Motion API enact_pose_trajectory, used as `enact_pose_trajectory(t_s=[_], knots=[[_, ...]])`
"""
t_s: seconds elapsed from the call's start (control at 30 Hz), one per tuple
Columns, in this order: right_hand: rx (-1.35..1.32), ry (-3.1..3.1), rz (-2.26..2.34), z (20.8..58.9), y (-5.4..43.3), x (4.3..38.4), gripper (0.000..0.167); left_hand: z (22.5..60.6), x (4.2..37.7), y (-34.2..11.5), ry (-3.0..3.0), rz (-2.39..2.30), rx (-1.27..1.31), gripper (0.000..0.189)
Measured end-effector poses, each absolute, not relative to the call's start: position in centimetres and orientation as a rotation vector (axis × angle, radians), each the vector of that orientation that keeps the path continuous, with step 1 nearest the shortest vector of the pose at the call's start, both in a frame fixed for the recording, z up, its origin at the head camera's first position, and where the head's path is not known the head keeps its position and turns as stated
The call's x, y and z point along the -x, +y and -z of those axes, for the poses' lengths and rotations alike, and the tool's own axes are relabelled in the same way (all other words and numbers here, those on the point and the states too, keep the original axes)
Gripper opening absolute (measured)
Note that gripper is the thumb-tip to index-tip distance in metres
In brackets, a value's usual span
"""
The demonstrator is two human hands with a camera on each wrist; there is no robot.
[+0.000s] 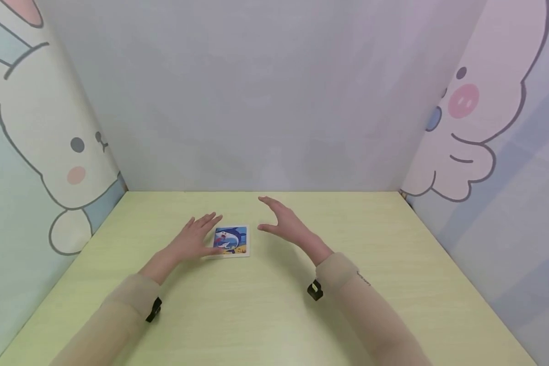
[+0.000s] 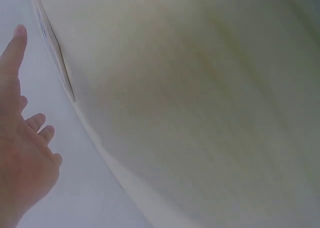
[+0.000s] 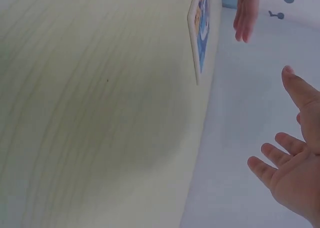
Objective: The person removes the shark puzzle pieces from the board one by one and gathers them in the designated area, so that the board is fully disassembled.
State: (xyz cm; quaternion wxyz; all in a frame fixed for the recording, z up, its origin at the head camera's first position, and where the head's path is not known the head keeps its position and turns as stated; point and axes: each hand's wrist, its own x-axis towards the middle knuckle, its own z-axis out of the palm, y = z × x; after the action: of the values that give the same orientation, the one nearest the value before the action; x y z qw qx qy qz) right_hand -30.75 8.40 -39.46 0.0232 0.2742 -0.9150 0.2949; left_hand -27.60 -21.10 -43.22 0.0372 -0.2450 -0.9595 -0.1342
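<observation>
A small square picture puzzle (image 1: 231, 239) with a white border lies flat on the table; its picture has a blue sea animal, perhaps a shark or whale, over yellow sand. On its left side is my left hand (image 1: 194, 239), fingers spread, the thumb overlapping the picture's lower left in the head view. My right hand (image 1: 287, 222) hovers to the right of the square, thumb and fingers apart, holding nothing. In the right wrist view the square (image 3: 201, 30) appears edge-on as a thin board, with the right hand (image 3: 295, 163) raised above the table.
The pale yellow-green wooden table (image 1: 265, 315) runs back to a plain grey-white wall (image 1: 265, 101). Side panels carry a cartoon rabbit (image 1: 41, 127) on the left and a pink-nosed animal (image 1: 476, 112) on the right. Black wrist straps (image 1: 315, 290) show below the sleeves.
</observation>
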Motion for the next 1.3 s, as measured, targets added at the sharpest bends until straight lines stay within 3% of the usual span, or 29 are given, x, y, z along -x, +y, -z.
enact_pose_trajectory(t_s=[0.43, 0.93, 1.3], knots=[[-0.854, -2.908, -1.18, 42.8, 5.9, 32.8, 0.072, 43.9, 28.9, -21.1, -3.052, 0.568, 0.819, 0.09], [-0.839, -3.04, -1.015, 44.4, 4.4, 34.2, 0.037, 44.6, 29.8, -21.4, -3.078, 0.672, 0.957, 0.08], [-0.828, -3.077, -0.845, 44.4, 3.7, 34.7, 0.026, 44.8, 30.0, -21.4, -3.078, 0.71, 0.985, 0.077]])
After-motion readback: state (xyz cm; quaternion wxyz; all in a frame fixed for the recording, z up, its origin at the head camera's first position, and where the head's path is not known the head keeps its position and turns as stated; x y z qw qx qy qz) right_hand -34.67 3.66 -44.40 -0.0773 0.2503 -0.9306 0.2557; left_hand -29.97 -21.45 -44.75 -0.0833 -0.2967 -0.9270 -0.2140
